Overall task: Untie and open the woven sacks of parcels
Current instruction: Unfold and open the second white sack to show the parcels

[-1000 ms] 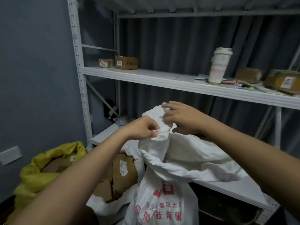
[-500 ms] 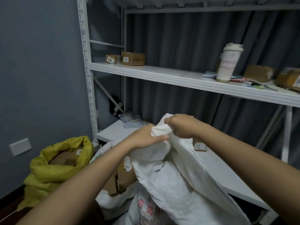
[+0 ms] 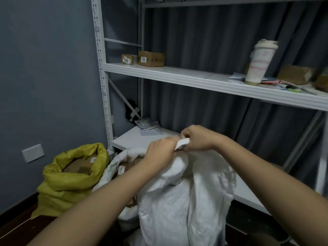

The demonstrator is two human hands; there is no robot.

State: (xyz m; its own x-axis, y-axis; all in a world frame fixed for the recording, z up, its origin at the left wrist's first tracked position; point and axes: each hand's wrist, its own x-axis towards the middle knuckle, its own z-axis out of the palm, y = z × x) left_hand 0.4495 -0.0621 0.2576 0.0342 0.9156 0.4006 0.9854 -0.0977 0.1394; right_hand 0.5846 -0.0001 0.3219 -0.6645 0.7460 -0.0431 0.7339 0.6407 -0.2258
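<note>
A white woven sack stands in front of me, its neck gathered into a bunch at the top. My left hand grips the bunched neck from the left. My right hand pinches a white strip of the sack's top edge right beside it, and the two hands touch. Behind it, a second white sack stands open with brown parcels showing inside. Further left an open yellow sack holds cardboard parcels too.
A white metal rack stands ahead with a lower shelf and an upper shelf. Two small boxes, a tall cup and more parcels sit on top. Flat pouches lie on the lower shelf. A grey wall is left.
My hands with the sack's neck sank lower in view and drew tight together as my head turned slightly left. The red printing on the sack has dropped out of sight.
</note>
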